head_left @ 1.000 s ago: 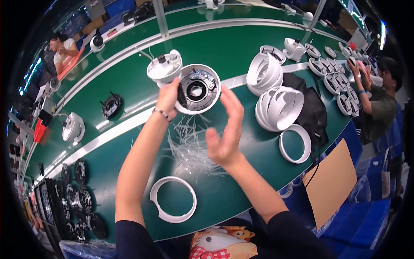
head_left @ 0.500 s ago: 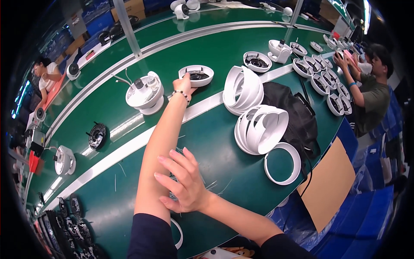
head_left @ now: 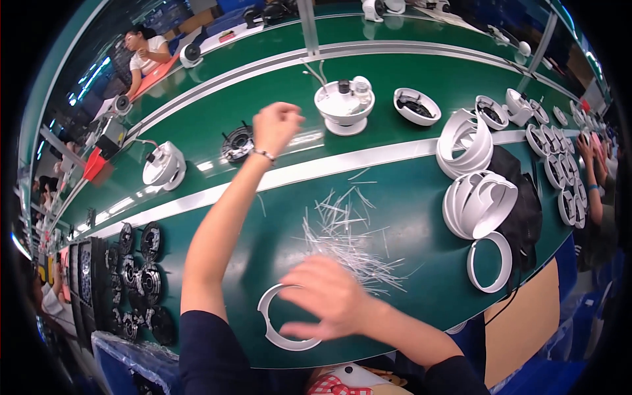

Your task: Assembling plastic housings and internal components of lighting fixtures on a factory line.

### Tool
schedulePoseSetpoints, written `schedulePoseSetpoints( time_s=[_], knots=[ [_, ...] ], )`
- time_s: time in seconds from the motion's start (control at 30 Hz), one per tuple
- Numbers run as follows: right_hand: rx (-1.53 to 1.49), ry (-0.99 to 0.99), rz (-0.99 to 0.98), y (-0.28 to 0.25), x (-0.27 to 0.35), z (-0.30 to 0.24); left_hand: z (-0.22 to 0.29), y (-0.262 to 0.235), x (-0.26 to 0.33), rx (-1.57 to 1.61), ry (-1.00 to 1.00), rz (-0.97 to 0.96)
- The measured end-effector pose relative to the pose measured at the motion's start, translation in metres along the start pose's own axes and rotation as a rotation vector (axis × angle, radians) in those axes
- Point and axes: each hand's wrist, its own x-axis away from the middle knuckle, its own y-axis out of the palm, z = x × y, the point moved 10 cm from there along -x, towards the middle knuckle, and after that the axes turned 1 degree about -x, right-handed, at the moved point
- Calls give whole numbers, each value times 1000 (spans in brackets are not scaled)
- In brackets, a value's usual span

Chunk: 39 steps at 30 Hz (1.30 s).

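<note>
My left hand (head_left: 277, 128) is in the air over the green conveyor, just above and right of a round black plastic part (head_left: 237, 143). Its fingers are loosely bent, a little blurred, with nothing visible between them. On the near table, my right hand (head_left: 329, 296) hovers with fingers stretched out and thumb apart. It is empty and partly covers a white plastic ring (head_left: 268, 322). Beyond it lies a loose pile of thin clear strips (head_left: 349, 247). A white oval shell with a black insert (head_left: 417, 106) and a white domed camera housing (head_left: 344, 108) sit on the conveyor.
Stacks of white rings (head_left: 471, 204) stand on the right beside a black bag (head_left: 523, 191). Black round parts (head_left: 151, 283) lie at left by a black crate (head_left: 85, 283). Another white housing (head_left: 164, 166) stands farther left. A metal post (head_left: 307, 26) rises behind; people work nearby.
My left hand has let go of the white oval shell and moved left toward the black part. My right hand has come off the left forearm. The view has swung left.
</note>
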Motion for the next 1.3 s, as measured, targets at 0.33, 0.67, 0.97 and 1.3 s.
schedulePoseSetpoints(
  time_s=[0.33, 0.67, 0.97, 1.3],
  knots=[
    [257, 220, -778, 98, 28, -4, -151, -86, -12, -619, -477, 147],
    [66, 273, -387, 60, 4, 4, -122, -104, 114, 675, -297, 363],
    [-281, 656, 315, 7, 27, 86, -21, -52, 268, 771, -181, 188],
    [-161, 519, 60, 16, 10, 54, 6, -8, 288, 1705, -555, -516]
  ],
)
